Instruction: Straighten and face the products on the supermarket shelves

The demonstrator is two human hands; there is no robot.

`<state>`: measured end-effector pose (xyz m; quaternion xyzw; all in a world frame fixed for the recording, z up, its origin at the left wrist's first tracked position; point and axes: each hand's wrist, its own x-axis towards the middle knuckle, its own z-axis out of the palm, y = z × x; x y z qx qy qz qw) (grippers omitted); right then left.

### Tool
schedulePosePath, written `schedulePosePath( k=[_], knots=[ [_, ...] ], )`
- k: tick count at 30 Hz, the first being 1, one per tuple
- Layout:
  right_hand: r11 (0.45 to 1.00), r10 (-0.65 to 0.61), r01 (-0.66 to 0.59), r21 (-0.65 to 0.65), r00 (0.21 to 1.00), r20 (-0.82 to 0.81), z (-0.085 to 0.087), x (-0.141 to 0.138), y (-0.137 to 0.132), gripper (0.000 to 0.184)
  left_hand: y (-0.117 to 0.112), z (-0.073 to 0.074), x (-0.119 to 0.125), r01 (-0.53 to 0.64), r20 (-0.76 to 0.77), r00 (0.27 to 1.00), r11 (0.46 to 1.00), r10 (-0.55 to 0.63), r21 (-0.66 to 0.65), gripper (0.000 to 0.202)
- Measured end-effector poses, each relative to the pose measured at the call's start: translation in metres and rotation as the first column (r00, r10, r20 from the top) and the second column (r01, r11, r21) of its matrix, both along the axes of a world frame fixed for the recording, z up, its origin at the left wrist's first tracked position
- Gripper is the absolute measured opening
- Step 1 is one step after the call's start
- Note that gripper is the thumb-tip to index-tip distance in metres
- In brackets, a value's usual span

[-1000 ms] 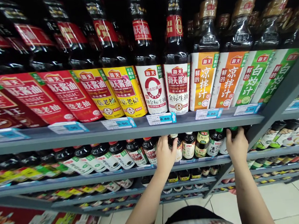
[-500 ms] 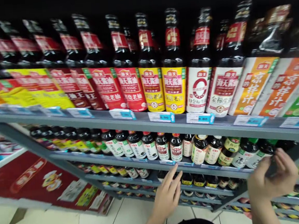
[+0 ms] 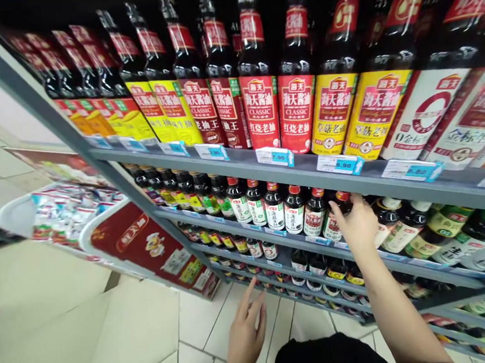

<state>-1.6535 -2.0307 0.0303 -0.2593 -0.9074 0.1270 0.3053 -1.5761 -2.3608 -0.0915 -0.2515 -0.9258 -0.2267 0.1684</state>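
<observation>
My right hand [image 3: 358, 225] reaches to the second shelf, its thumb and fingers around the upper part of a small dark soy sauce bottle [image 3: 332, 227] with a red cap and a white and red label. Part of that bottle and the tips of the fingers are hidden. A similar red-capped bottle [image 3: 313, 215] stands just to the left. Lower down, my left hand [image 3: 246, 329] hangs in front of the lower shelves, fingers apart and holding nothing.
Tall soy sauce bottles [image 3: 298, 110] line the top shelf, with price tags [image 3: 274, 156] along its edge [image 3: 241, 162]. White-labelled bottles [image 3: 401, 230] stand right of my hand. At left is a red display bin [image 3: 121, 236] holding packets. Pale floor tiles [image 3: 153, 323] lie below.
The view has swung left along the shelves. My right hand has moved from the right side to the red-capped bottle and closed around it. My left hand sits lower, still empty.
</observation>
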Motion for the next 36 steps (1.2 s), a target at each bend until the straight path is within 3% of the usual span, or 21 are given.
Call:
schedulePosePath(
  k=[5,13,16,19,22,28,36],
  knots=[
    [0.998,0.062,-0.063,-0.026,0.997,-0.047,-0.004,-0.001,0.004,0.051,-0.026,-0.002,-0.001,-0.009,0.013,1.0,1.0,0.009,0.002,0.03],
    [0.997,0.029,-0.044,-0.061,0.974,-0.226,-0.013,0.003,-0.001,0.059,-0.046,-0.004,-0.001,-0.014,0.073,0.997,1.0,0.013,0.015,0.03],
    [0.999,0.026,-0.012,0.034,0.887,-0.46,-0.01,0.014,-0.023,0.046,-0.052,-0.005,-0.001,-0.032,0.055,0.998,0.999,0.03,0.02,0.029],
    [0.986,0.163,-0.113,0.122,0.794,-0.586,-0.006,0.012,-0.053,0.03,-0.059,-0.002,-0.003,-0.043,0.043,0.998,0.999,0.042,0.009,0.028],
    [0.969,0.244,-0.218,0.114,0.807,-0.537,-0.001,-0.009,-0.077,0.033,-0.063,0.003,-0.006,-0.045,0.044,0.998,0.999,0.045,-0.006,0.031],
    [0.981,0.189,-0.188,0.043,0.887,-0.421,0.011,-0.045,-0.094,0.044,-0.058,0.003,-0.002,-0.052,0.041,0.998,0.998,0.051,0.021,0.033],
    [0.98,0.198,-0.182,0.078,0.885,-0.421,-0.006,-0.062,-0.101,0.055,-0.064,-0.008,0.013,-0.093,0.059,0.994,0.996,0.092,0.016,0.03]
  ],
)
